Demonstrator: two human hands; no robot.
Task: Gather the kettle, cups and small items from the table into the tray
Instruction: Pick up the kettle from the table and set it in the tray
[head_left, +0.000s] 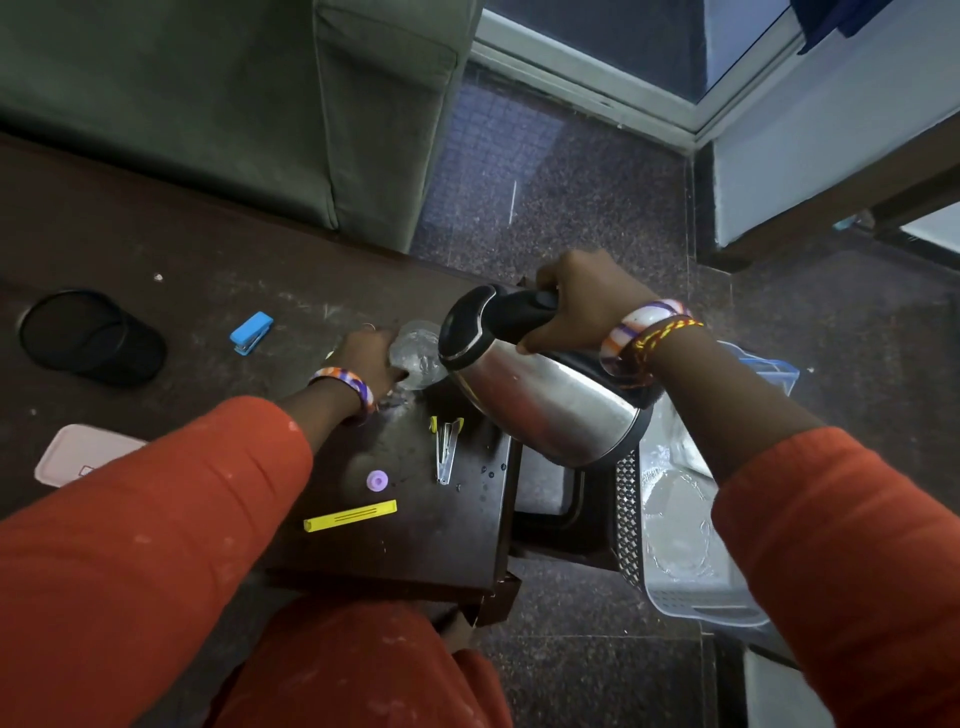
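Now steel kettle (545, 400), black lid, tilted in right hand (582, 306).

Left arm: reached forward in an orange sleeve, a striped bangle on the wrist.
Left hand (370, 358): lay far-centre, fingers curled around a clear cup (418, 353).
Right arm: came in from the near right, bangle and thread on the wrist.
Right hand (576, 301): fist wrapped tight on the handle of a tilted kettle (540, 395).
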